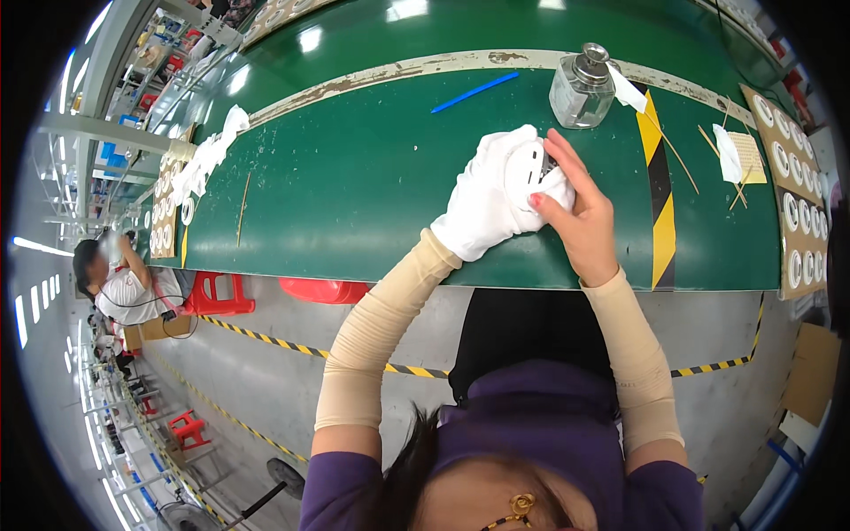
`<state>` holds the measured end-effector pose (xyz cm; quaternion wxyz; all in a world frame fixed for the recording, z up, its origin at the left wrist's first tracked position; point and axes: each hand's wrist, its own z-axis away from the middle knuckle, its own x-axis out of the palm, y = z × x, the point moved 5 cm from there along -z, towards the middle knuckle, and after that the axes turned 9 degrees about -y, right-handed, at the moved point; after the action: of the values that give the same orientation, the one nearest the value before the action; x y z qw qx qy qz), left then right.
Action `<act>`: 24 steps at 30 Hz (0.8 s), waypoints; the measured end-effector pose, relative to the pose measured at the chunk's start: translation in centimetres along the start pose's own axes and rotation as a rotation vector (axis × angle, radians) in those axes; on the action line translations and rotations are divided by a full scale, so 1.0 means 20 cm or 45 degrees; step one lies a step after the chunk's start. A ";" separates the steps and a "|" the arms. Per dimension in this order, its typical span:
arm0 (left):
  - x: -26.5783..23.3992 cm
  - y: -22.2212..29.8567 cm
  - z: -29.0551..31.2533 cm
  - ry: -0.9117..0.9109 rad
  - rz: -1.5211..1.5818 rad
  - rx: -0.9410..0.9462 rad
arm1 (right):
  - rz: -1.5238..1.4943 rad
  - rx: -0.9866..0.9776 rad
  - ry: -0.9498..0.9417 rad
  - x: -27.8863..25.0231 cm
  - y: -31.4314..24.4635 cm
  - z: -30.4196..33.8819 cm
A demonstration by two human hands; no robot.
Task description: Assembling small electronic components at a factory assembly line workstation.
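Observation:
My left hand (pixel 485 193), in a white glove, is closed around a small white round part (pixel 524 166) with dark slots. My bare right hand (pixel 589 226) meets it from the right, thumb and fingers closed about the part's right side. White cloth or glove fabric bunches under the right thumb, and it hides some of the part. Both hands are above the green work table (pixel 336 195), close to its front edge. Just beyond them stands a clear bottle (pixel 582 93) with a metal top. A thin blue stick (pixel 475 92) lies farther back.
At the right, a brown tray (pixel 784 199) carries several white rings. Nearer lie a yellow pad (pixel 751 159), thin wooden sticks and white wipes. Yellow-black tape (pixel 662 239) crosses the table. White cloth (pixel 208 164) and another tray are at the left, where a person (pixel 133 288) sits.

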<state>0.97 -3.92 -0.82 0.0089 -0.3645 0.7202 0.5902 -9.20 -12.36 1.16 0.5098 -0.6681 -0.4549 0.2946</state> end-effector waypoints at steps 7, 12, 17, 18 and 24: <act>0.02 0.09 0.00 0.162 -0.364 0.058 | -0.204 0.138 0.308 -0.05 0.09 -0.06; 0.04 0.07 0.01 0.274 -0.382 -0.014 | 0.272 -0.096 0.240 -0.12 0.03 -0.10; 0.04 0.08 0.02 0.336 -0.583 0.012 | 0.305 -0.177 0.406 -0.34 -0.11 -0.14; 0.04 0.09 0.02 0.339 -0.583 0.010 | 0.218 -0.201 0.427 -0.37 -0.15 -0.19; 0.00 0.16 0.04 0.230 -0.431 0.016 | 0.801 -0.561 0.432 -0.46 -0.30 -0.48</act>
<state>-1.13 -3.16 1.65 0.0456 -0.5319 0.6501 0.5407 -6.57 -24.21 9.06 0.3078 -0.9065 -0.1904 0.2172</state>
